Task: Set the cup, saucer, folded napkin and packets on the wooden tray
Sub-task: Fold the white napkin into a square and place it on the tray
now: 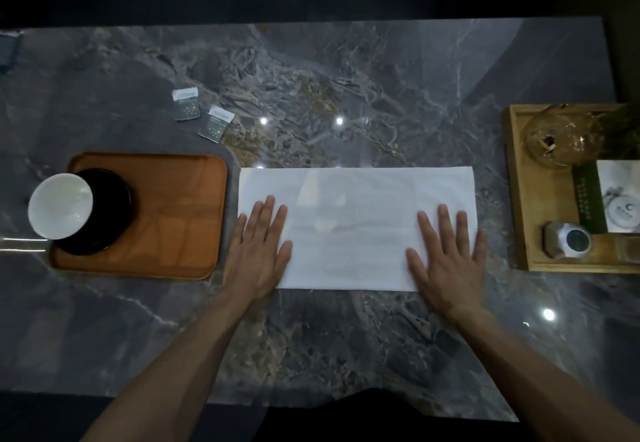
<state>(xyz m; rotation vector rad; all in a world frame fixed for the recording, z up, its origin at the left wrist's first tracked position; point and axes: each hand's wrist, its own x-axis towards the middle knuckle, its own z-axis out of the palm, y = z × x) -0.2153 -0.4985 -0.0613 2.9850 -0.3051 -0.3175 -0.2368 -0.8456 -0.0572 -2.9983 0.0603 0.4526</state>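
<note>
On the marble table (346, 78), the white napkin (353, 199) lies spread flat beside the wooden tray (173, 216) — left hand (258, 251) and right hand (446, 254) pressed flat on it, fingers splayed. The tray holds a black saucer (110, 220) bearing the white cup (60, 204). Two packets (201, 114) lie on the table behind the tray.

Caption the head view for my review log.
Both hands, left and right, press the white napkin flat beside the wooden tray.

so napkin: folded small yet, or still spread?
Still spread: the napkin lies as a long flat strip on the table, both hands flat on it.
</note>
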